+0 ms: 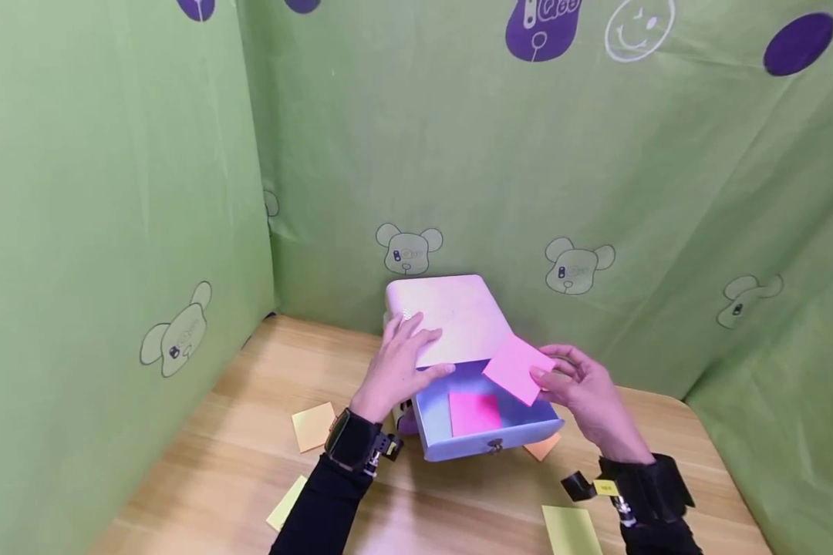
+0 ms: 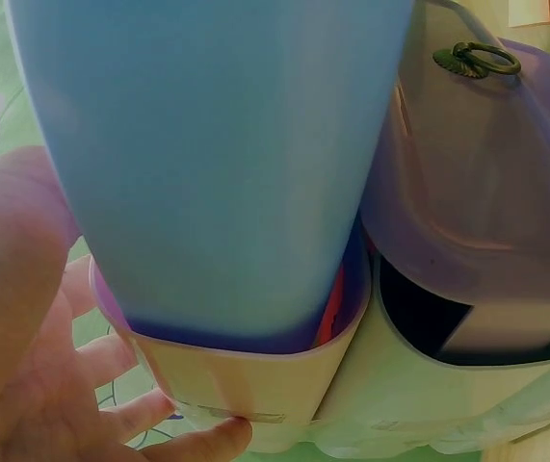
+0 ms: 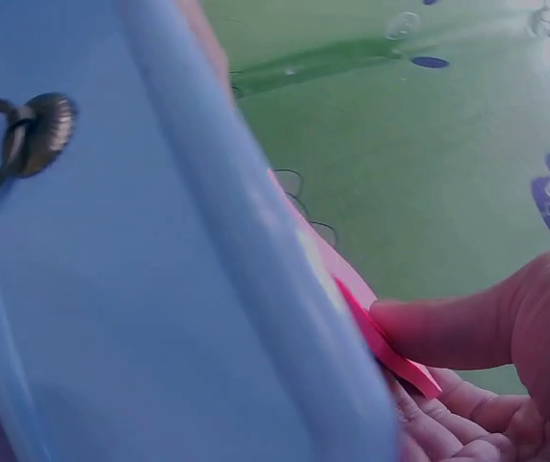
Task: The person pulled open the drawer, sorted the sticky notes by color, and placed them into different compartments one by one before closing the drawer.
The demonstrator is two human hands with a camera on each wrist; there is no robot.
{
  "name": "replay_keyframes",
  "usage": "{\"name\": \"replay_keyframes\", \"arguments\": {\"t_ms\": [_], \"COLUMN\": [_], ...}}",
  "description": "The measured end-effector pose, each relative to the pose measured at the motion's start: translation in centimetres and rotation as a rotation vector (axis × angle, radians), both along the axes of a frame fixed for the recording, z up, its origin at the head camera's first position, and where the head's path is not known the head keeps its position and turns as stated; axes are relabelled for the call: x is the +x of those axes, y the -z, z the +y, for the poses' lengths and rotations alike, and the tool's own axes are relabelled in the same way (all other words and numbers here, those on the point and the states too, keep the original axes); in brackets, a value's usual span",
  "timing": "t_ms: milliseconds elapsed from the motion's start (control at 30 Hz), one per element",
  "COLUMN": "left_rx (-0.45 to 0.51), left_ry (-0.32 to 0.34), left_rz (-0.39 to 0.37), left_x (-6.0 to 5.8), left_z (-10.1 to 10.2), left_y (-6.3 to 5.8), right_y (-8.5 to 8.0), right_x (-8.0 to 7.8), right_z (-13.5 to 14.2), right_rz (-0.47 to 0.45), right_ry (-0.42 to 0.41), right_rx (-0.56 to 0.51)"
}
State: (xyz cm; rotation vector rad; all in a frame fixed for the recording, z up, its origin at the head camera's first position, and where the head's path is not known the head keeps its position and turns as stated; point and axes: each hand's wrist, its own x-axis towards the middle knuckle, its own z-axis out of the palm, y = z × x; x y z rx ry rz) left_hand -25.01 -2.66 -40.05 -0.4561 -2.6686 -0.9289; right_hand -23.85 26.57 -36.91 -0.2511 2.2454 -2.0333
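A small white cabinet [image 1: 451, 308] stands against the backdrop with its blue top drawer [image 1: 458, 447] pulled out. My left hand [image 1: 396, 370] rests on the cabinet's left top edge, fingers spread, thumb toward the drawer opening. Between thumb and fingers, my right hand [image 1: 586, 393] pinches a pink sticky note pad [image 1: 514, 366], tilted above the drawer's right side. Inside the drawer lies another pink sticky note pad [image 1: 473, 415]. The right wrist view shows the thumb on the held pink pad [image 3: 390, 351], beside the drawer front with its ring pull [image 3: 43, 135].
On the wooden table [image 1: 416, 516] lie a pale orange note [image 1: 312, 426] and a yellow note [image 1: 286, 502] at left. An orange note [image 1: 544, 447] lies partly under the drawer, a yellow-green note [image 1: 572, 532] near the right wrist. Green cloth [image 1: 458, 154] encloses the table.
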Motion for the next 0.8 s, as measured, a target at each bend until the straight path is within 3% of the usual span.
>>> {"name": "replay_keyframes", "arguments": {"t_ms": [367,600,800], "left_rx": [-0.006,-0.005,-0.003], "left_ry": [-0.003,-0.006,-0.013], "left_rz": [-0.007,-0.013,-0.009], "left_x": [0.2,0.2,0.2], "left_z": [0.2,0.3,0.4], "left_y": [0.1,0.0,-0.2], "right_y": [0.9,0.8,0.6], "right_x": [0.1,0.1,0.0], "right_z": [-1.6,-2.2,-2.4], "right_rz": [0.098,0.208,0.247], "right_ry": [-0.045,-0.089,-0.146], "right_rx": [0.301,0.47,0.526]}}
